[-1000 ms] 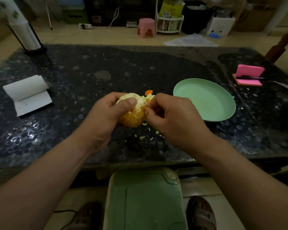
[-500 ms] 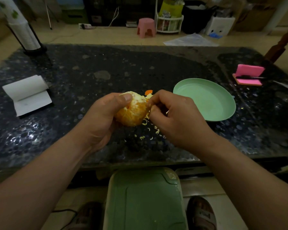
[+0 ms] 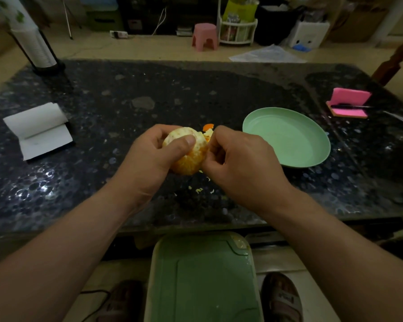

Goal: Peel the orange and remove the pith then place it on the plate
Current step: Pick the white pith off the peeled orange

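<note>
— Gripping the orange [image 3: 189, 154] in the left hand [image 3: 154, 156], is it?
— Yes, thumb across its pale top, held above the tabletop [image 3: 126, 89] near the front edge. The right hand [image 3: 240, 163] pinches its right side with curled fingers. Small scraps [image 3: 199, 189] lie beneath. The green plate [image 3: 286, 135] sits apart, towards the right edge.

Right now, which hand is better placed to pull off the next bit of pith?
Right. The left hand wraps the orange, thumb across its top, steadying it; the right hand curls its fingers at the orange's right edge, pinching at pith there.
</note>
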`<state>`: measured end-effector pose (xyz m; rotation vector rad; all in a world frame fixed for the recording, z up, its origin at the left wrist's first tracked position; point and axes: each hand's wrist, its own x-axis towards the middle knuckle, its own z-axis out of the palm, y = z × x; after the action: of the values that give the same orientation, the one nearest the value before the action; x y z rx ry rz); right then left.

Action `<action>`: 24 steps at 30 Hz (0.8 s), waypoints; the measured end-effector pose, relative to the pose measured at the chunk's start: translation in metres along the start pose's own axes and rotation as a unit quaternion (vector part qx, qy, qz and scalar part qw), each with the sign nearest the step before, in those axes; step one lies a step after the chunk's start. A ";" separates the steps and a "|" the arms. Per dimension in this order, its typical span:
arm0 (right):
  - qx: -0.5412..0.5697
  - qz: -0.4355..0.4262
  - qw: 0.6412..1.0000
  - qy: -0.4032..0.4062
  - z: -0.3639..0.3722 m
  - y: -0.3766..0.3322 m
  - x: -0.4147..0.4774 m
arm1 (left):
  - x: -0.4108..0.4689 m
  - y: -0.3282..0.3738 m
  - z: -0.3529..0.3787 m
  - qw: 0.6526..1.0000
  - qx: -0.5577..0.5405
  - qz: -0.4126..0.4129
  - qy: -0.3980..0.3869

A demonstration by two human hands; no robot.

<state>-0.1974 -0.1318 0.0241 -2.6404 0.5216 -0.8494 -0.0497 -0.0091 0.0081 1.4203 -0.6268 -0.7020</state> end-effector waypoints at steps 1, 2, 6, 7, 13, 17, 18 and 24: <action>-0.009 0.004 1.000 0.009 0.001 -0.001 0.001 | 0.000 0.000 0.001 1.000 -0.002 -0.002 0.002; -0.013 0.006 1.000 0.016 0.001 -0.002 0.001 | 0.000 0.000 0.001 1.000 -0.004 -0.005 0.003; 0.011 0.016 1.000 0.016 -0.001 -0.001 0.002 | 0.000 0.002 -0.002 1.000 -0.024 -0.017 -0.008; 0.025 0.022 0.999 0.011 -0.002 0.001 0.003 | 0.000 0.003 -0.002 0.999 -0.032 -0.020 -0.012; 0.110 0.058 0.992 -0.033 -0.008 0.011 0.003 | -0.001 0.008 -0.004 0.997 -0.058 -0.043 -0.021; 0.142 0.068 0.986 -0.060 -0.011 0.012 0.001 | -0.001 0.009 -0.004 0.997 -0.064 -0.046 -0.018; 0.142 0.068 0.985 -0.065 -0.011 0.012 0.001 | -0.001 0.009 -0.004 0.997 -0.064 -0.047 -0.017; 0.108 0.047 0.990 -0.074 -0.010 0.015 0.001 | 0.000 0.005 -0.004 0.997 -0.045 -0.055 -0.012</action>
<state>-0.2061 -0.1473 0.0262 -2.4368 0.4814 -0.6365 -0.0464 -0.0070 0.0133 1.3718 -0.5307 -0.8260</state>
